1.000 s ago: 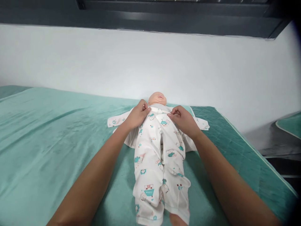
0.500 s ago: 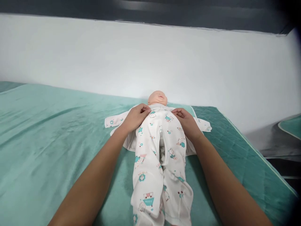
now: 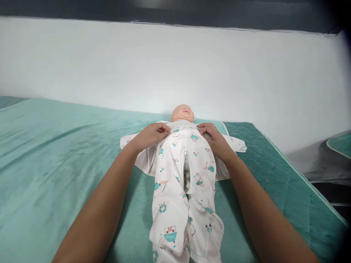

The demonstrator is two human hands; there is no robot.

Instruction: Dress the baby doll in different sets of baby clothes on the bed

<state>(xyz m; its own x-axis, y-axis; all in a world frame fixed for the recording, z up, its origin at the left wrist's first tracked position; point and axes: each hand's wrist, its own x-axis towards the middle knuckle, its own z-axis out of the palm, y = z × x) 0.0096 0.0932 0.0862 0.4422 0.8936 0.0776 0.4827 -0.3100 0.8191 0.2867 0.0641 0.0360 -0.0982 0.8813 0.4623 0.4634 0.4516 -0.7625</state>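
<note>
A baby doll (image 3: 182,113) lies on its back, its head toward the wall. It wears white printed baby trousers (image 3: 201,164) with an open crotch, pulled high up its body. A white printed baby top (image 3: 146,162) is spread beneath, its sleeves out to both sides. My left hand (image 3: 152,136) is closed at the waist of the trousers on the left, thumb and fingers pinched at the cloth. On the other side my right hand (image 3: 214,140) has curled fingers at the waist edge. Both sets of fingertips are partly hidden.
A green cover (image 3: 68,164) lies under the doll. To the right is a darker quilted green surface (image 3: 268,175) with a pale piped edge. A white wall (image 3: 137,65) rises just behind the doll's head. Another green-covered piece (image 3: 341,144) shows at far right.
My left hand has shifted slightly left and a little down, and the cloth of the top beside it has moved. My right hand stays at the waist with its fingers slightly more curled.
</note>
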